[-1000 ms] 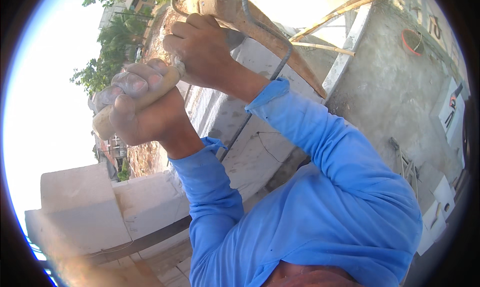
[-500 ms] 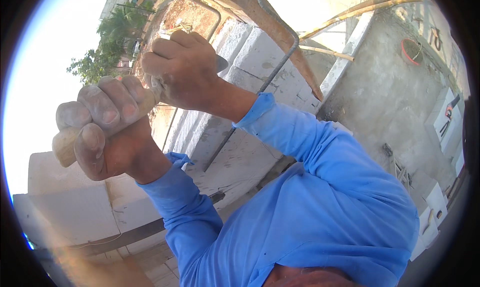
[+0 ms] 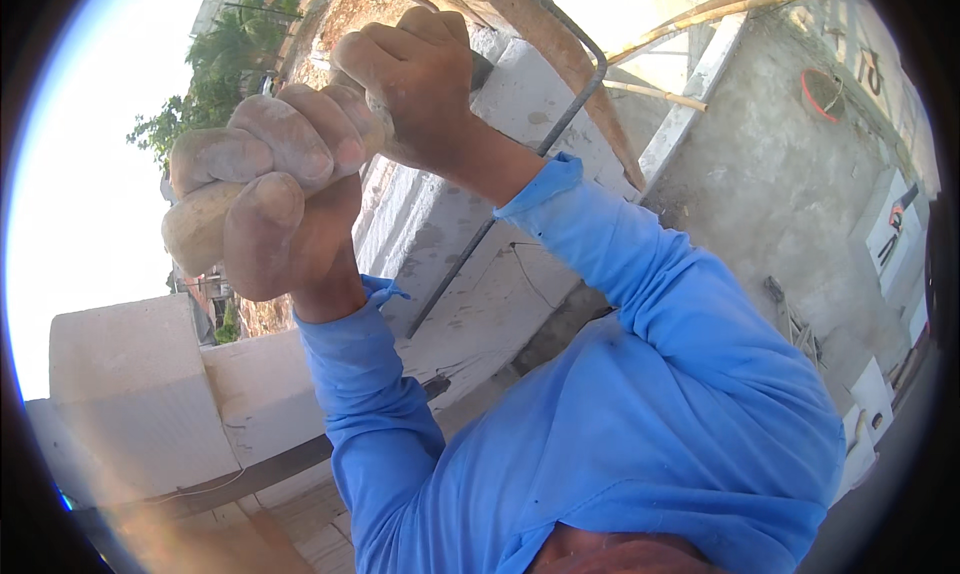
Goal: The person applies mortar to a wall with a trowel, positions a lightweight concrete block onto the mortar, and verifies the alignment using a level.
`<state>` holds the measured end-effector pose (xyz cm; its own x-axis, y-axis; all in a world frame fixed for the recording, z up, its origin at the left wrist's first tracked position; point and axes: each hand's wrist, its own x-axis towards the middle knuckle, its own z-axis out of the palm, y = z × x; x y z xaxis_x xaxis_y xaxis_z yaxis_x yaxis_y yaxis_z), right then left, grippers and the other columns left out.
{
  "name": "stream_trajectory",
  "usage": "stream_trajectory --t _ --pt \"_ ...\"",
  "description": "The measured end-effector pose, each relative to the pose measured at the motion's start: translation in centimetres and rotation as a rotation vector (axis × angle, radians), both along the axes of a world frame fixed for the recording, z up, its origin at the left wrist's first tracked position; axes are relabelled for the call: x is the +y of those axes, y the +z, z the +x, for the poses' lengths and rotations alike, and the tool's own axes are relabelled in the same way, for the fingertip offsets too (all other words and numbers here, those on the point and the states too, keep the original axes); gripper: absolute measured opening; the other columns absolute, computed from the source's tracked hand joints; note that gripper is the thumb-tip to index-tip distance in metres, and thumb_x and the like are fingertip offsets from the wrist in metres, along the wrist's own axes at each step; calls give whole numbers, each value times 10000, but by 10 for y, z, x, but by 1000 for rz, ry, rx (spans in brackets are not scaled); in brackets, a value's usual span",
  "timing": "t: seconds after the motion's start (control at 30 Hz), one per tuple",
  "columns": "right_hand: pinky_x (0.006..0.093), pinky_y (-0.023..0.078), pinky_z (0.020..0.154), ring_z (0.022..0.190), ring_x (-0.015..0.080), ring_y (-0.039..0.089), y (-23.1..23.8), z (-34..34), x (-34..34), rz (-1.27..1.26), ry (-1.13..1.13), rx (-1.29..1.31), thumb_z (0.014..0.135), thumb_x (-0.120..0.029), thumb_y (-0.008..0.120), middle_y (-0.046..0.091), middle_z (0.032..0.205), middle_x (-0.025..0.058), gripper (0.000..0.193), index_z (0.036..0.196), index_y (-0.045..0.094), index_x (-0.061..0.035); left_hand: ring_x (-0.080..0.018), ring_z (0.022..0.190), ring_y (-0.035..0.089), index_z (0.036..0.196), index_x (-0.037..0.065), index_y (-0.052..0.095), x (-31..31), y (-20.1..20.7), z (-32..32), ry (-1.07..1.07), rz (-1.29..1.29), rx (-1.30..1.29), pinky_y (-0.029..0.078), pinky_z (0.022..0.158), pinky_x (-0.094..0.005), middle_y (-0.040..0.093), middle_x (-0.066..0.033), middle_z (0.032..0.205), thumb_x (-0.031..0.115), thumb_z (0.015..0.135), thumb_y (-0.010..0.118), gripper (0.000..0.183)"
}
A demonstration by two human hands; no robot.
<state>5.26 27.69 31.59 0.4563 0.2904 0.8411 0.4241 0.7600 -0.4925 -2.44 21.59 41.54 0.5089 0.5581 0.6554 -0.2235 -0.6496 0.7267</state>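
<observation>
My left hand (image 3: 270,189), pale with dust, is closed round a thick wooden handle (image 3: 197,226), whose rounded butt sticks out beside the thumb. Higher up and to the right, my right hand (image 3: 415,89) is closed farther along the same tool, right against the left fist. A dark grey piece (image 3: 482,70) shows just past the right fist. What kind of tool it is cannot be made out, since the fists cover most of it. Both hands are raised above a wall of pale blocks (image 3: 455,239).
A bent steel bar (image 3: 577,104) slants across the wall beside a wooden plank (image 3: 612,129). Large pale blocks (image 3: 135,404) stand at the left. On the concrete floor to the right are a red-rimmed basket (image 3: 823,96) and a white block (image 3: 890,229) bearing an orange-handled tool (image 3: 897,214).
Both fists have moved up and to the right together with the wooden-handled tool. The grip of each hand stays closed.
</observation>
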Motion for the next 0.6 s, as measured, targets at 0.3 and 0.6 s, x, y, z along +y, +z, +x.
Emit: stream_trajectory --t 0.3,0.6 --pt "317 395 623 694 162 528 29 -15 -13 115 45 -3 681 -237 707 549 671 -55 156 784 599 -192 -259 696 587 971 68 650 -21 37 -9 -40 -11 50 467 695 -459 652 -97 811 95 804 530 207" --pt "342 355 648 649 171 505 3 13 21 137 -50 -77 660 -241 728 543 625 -44 171 751 594 -187 -288 817 604 1004 62 659 19 -11 -2 -182 -20 -85 469 809 -476 671 -134 882 29 826 500 241"
